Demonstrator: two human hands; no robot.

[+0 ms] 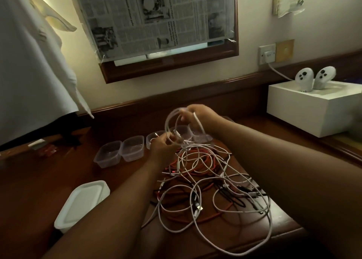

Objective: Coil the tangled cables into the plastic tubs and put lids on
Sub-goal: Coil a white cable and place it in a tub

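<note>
- A white cable (172, 125) is looped into a round coil, held up in the air near the middle of the frame
- The left hand (163, 144) pinches the bottom of the coil with curled fingers
- The right hand (197, 115) grips the top of the coil, fingers curled round the white cord
- Below the hands, in the lower middle of the frame, lies a messy pile of cables (211, 182), white, red and black all mixed up, and the coil's loose end runs down into it
- The pile sits on a dark brown table (39, 180)
- Behind the hands is a row of clear plastic tubs (119, 151), open on top, and some are partly hidden by the hands
- A stack of white lids (84, 202) sits at the lower left of the frame, well apart from the tubs
- At the right of the frame is a white box (305, 110) with two white controllers (313, 78) standing on it
- A white plug (267, 55) is in the wall socket at the upper right
- A sheet of newspaper (156, 18) covers a wood frame on the wall at the top
- A white cloth (29, 63) hangs at the upper left
</note>
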